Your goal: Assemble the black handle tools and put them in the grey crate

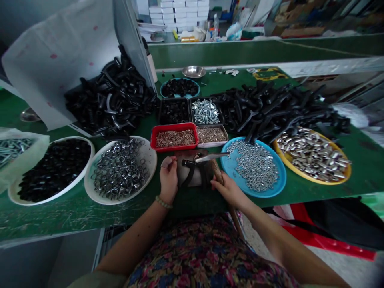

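My right hand (231, 190) is wrapped round the wooden handle of a hammer (218, 173). The hammer's long metal head extends left over a dark block (196, 182) on the bench in front of me. A black curved plastic part (189, 174) lies on that block, under the left end of the hammer head. Just left of the block is my left hand (169, 180), its thumb and fingertips pressed together. Whatever is between those fingertips is too small to make out.
Nearby stand a red tray of small pins (153, 138), a blue plate of nuts (283, 172), a white plate of metal rings (90, 186) and a yellow plate of metal sleeves (348, 178). Heaps of black parts (111, 100) flank the trays on both sides.
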{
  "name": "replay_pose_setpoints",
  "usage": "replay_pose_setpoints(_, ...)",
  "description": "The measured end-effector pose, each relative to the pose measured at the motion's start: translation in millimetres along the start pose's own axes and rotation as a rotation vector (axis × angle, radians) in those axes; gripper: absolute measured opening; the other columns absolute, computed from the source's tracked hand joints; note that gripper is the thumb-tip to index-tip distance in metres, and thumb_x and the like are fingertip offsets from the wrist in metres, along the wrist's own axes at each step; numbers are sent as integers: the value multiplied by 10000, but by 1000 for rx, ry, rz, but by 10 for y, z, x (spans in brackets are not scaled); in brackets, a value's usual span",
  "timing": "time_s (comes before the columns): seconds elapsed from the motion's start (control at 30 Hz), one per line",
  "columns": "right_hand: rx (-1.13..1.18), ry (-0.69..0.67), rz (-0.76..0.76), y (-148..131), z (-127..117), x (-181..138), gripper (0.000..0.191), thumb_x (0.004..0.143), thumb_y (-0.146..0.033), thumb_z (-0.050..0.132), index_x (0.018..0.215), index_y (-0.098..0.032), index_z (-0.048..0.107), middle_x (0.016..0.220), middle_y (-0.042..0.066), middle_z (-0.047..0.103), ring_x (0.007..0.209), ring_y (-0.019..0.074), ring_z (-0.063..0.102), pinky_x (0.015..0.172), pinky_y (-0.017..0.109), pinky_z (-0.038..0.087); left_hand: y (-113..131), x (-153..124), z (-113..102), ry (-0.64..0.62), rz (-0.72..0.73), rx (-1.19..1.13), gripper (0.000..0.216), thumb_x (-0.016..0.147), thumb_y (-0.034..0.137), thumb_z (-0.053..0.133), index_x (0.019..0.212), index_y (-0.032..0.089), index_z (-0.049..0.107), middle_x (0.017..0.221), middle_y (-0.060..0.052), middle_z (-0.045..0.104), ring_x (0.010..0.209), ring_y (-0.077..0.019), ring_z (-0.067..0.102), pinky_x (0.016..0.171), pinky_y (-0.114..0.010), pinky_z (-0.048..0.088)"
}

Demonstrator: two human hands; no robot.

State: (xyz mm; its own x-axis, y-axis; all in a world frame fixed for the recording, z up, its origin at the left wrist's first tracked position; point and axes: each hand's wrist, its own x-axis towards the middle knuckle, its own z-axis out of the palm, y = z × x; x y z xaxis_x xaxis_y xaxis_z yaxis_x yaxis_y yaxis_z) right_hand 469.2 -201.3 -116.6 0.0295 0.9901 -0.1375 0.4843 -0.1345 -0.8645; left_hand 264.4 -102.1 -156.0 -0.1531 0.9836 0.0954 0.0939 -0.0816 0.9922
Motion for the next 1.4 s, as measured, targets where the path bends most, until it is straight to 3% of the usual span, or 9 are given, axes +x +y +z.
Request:
replay_pose_setpoints(0.17,-40,23,6,-26,-30,44,124,866,-345,487,854,-221,499,739,-5,617,734,177,591,734,313,471,-8,52,42,25,-33,-97,224,842,322,566,992,166,624,1015,-66,660,956,-168,632,938,-357,499)
replay_pose_setpoints(0.3,-73,52,-6,-54,-89,-60,169,889,-379,476,834,-223,511,752,10,618,744,189,615,727,323,478,163,68,-54,-13,11,-118,210,847,329,583,976,180,654,989,-49,674,932,-164,632,904,-342,514)
replay_pose_setpoints(0.5,-33,290,87,-193,-322,-248,238,877,-462,525,870,-227,495,599,-34,547,485,148,530,515,279,446,545,129,10,-297,-57,-77,174,831,321,608,922,188,674,926,-37,695,785,-160,671,761,-323,580)
replay_pose_setpoints(0.63,45,296,90,-171,-380,-269,250,876,-467,530,878,-221,486,511,-65,484,422,135,491,468,264,420,638,146,163,-408,-123,-67,128,824,241,582,889,166,663,842,-29,691,742,-150,681,763,-318,590)
replay_pose_setpoints(0.8,71,286,94,-112,-320,-310,266,882,-477,521,880,-212,497,508,-71,478,408,128,486,457,257,407,592,130,207,-540,-189,-56,87,830,216,589,878,158,633,880,-35,693,808,-159,700,802,-318,582)
replay_pose_setpoints(0.9,33,295,57,-145,-309,-323,253,879,-459,525,843,-209,512,538,-58,489,435,125,501,481,257,413,562,143,214,-596,-65,91,80,852,215,590,901,176,639,912,-35,700,847,-170,700,842,-324,564)
replay_pose_setpoints(1.1,21,280,53,-170,-305,-313,238,886,-446,522,844,-212,510,582,-46,508,465,127,509,489,255,402,501,145,264,-581,504,595,161,908,232,565,1002,172,681,1090,-70,683,1066,-204,616,1016,-354,457)
replay_pose_setpoints(1.4,-31,273,57,-126,-265,-307,219,879,-431,533,857,-213,526,622,-20,550,559,151,542,519,253,391,489,126,311,-600,762,1079,240,958,289,468,1001,154,662,1003,-83,651,935,-207,594,880,-337,485)
